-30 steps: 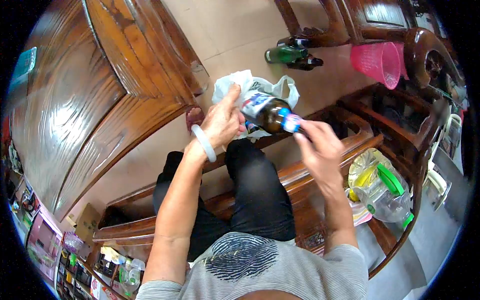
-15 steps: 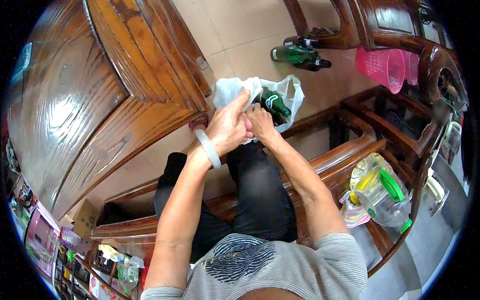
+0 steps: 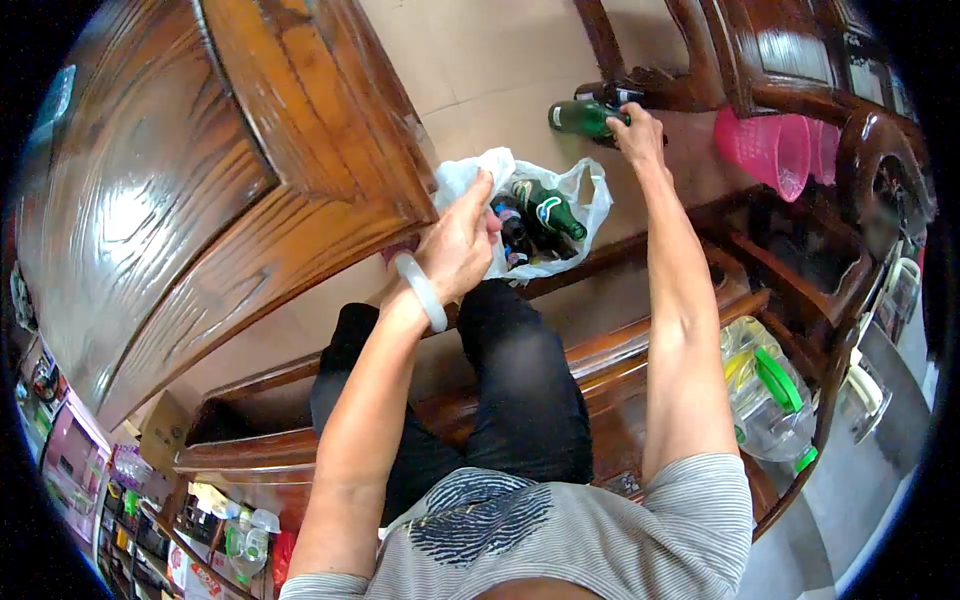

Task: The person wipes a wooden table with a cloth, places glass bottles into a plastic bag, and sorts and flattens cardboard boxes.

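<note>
Pale tiled floor (image 3: 480,60) runs up the middle here, glossy wooden tabletop (image 3: 150,200) looming on the left, and here's the change: the right hand (image 3: 643,138) has swung away from the bag, out to the bottles lying on the floor! Its fingers are drawn in narrow around the neck end of the green floor bottle (image 3: 580,118); how firm that hold is, I cannot tell. The bottle lies on its side, dark glass (image 3: 600,92) close beside it

And with that hand gone, the mouth of the white plastic bag (image 3: 600,200) shows openly: a green bottle with a pale label (image 3: 550,207) slants inside, and a darker bottle (image 3: 512,228) with blue and pink about its neck sits next to it. The left hand (image 3: 455,245), pale bracelet (image 3: 422,292) at the wrist, stays put, fingers closed on the gathered near-left rim, the other side of the bag sagging wide

Now the room: brown wooden bench (image 3: 600,370) crossing behind the knees, clear jug with a green handle (image 3: 775,430) over to the right, pink basket (image 3: 765,150) up by the carved furniture, cardboard box (image 3: 165,425) down at the far left, shine bouncing off that tabletop
</note>
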A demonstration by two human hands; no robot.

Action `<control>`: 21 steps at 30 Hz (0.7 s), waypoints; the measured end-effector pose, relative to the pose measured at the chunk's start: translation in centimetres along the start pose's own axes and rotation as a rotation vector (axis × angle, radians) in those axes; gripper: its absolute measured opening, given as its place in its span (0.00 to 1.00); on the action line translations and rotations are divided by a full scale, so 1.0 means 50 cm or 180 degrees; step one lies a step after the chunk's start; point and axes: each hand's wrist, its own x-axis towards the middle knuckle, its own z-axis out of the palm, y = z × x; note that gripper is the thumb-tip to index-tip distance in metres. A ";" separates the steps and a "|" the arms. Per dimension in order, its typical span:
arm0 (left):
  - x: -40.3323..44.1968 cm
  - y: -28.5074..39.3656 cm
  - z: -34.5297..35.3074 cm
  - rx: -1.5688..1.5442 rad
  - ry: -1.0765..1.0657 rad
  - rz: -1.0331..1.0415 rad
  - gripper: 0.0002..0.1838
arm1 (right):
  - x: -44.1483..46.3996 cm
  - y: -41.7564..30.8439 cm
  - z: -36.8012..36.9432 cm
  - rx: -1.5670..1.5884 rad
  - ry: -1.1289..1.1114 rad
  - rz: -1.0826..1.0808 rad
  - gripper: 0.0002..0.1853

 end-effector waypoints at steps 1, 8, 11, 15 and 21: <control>0.004 -0.006 -0.004 0.0059 0.0105 0.0156 0.23 | -0.005 -0.004 0.000 0.0128 -0.0042 0.0006 0.18; -0.001 0.027 -0.007 -0.0360 0.0141 -0.0156 0.22 | -0.252 -0.058 -0.133 0.0475 0.1360 -0.0840 0.13; -0.005 0.051 -0.001 -0.0679 -0.0020 -0.0688 0.24 | -0.370 -0.115 -0.254 0.0447 0.1406 -0.0950 0.14; -0.003 0.055 0.006 -0.0631 -0.0170 -0.0765 0.26 | -0.437 -0.165 -0.357 0.0800 0.0922 -0.0469 0.13; 0.005 0.049 0.011 -0.0793 -0.0410 -0.0753 0.18 | -0.381 -0.194 -0.223 0.1470 0.0365 -0.0681 0.13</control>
